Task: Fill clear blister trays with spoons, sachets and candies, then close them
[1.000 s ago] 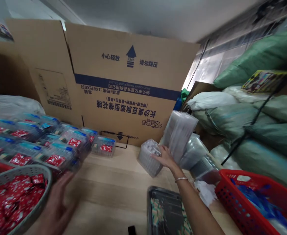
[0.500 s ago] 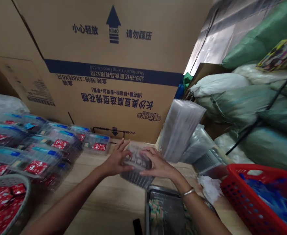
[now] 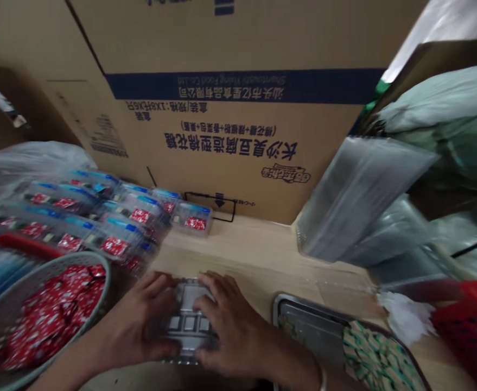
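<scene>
Both my hands grip a clear plastic compartment tray (image 3: 187,326) lying on the light wooden table (image 3: 254,250), and its cells show between them. My left hand (image 3: 136,320) presses its left side, and my right hand (image 3: 230,326) covers its right side. To my left stands a grey round basket (image 3: 75,256) heaped with red packets (image 3: 51,320). Beyond it are several clear boxes with blue lids and red packets (image 3: 140,217). A tall stack of clear trays (image 3: 364,198) leans at the right.
A metal tray (image 3: 311,326) holding green patterned packets (image 3: 379,358) sits by my right wrist. White tissue (image 3: 405,317) and a red plastic basket (image 3: 470,331) lie further right. A large cardboard carton (image 3: 238,146) stands behind the table, and pale green sacks (image 3: 445,103) are piled at the right.
The clear tray has come down from a tilted hold to lie flat on the table, with both hands pressing on it. The view has tilted lower and the stack looks nearer.
</scene>
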